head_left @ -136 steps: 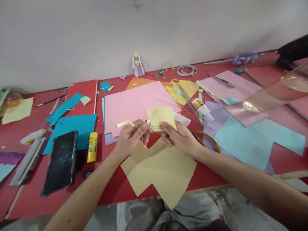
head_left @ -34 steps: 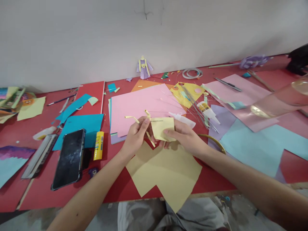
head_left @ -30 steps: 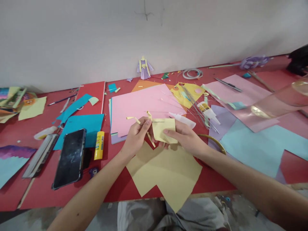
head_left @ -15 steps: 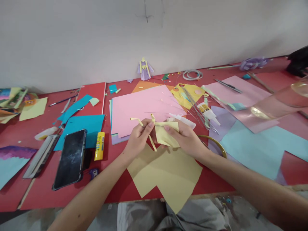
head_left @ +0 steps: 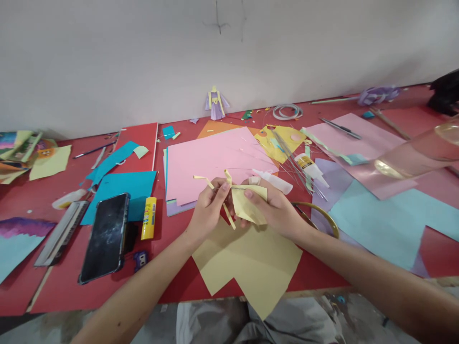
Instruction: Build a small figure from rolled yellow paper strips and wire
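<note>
My left hand (head_left: pixel 207 210) pinches thin pale yellow paper strips (head_left: pixel 226 211) that stick out above and below its fingers. My right hand (head_left: pixel 274 208) is closed on a small pale yellow paper piece (head_left: pixel 249 204), bent over and held against the strips. Both hands hover just above a large pale yellow cut sheet (head_left: pixel 247 260) lying at the near edge of the red table (head_left: pixel 64 286). A pink paper stack (head_left: pixel 211 160) lies just beyond the hands.
A black phone (head_left: pixel 105 236), a yellow glue stick (head_left: pixel 148 218) and teal paper (head_left: pixel 120 188) lie to the left. A glue bottle (head_left: pixel 310 166), thin wires (head_left: pixel 292 162), a yellow hoop (head_left: pixel 322 220), light blue paper (head_left: pixel 387 215) and a clear plastic roll (head_left: pixel 416 155) are on the right. A small paper doll (head_left: pixel 215 104) stands by the wall.
The small yellow piece in my right hand has gone from flat and upright to bent and tilted downward against the strips. Both hands stayed close together above the yellow sheet.
</note>
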A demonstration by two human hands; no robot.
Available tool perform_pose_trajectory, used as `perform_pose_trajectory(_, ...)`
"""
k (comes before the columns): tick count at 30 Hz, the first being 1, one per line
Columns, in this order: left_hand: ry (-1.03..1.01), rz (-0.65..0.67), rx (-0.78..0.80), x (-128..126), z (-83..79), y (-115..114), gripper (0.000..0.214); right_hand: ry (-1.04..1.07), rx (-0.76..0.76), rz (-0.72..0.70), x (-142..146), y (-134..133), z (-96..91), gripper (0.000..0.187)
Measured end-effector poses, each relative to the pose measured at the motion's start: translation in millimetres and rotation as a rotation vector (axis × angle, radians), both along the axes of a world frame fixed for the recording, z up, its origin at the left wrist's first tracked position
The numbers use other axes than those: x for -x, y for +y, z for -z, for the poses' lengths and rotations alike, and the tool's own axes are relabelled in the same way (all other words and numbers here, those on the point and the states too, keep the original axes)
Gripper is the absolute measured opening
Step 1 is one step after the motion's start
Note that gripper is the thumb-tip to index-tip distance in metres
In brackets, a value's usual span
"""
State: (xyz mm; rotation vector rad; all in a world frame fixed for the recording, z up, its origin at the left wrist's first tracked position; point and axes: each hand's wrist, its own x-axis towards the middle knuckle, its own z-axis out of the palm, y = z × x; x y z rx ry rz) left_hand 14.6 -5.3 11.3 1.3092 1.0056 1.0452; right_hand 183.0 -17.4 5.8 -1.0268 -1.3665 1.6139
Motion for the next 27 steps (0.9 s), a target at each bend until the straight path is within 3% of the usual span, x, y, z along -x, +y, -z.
perform_pose_trajectory(8, -0.044, 0.000, 0.006, -1.3, 4.2, 0.0, 0.026, -0.029, -0.028, 0.113, -0.6, -0.2, 0.0, 0.026)
perform_pose_trajectory(20, -0.158, 0.049, 0.058, -2.6, 9.5, -1.4, 0.025, 0.214, 0.098, 0.073, 3.0, -1.6, -13.1, 0.025)
perform_pose_trajectory(27, -0.151, 0.048, 0.048, -1.6, 11.4, 0.0, 0.024, 0.266, 0.124, 0.052, 2.8, -1.0, -6.9, 0.013)
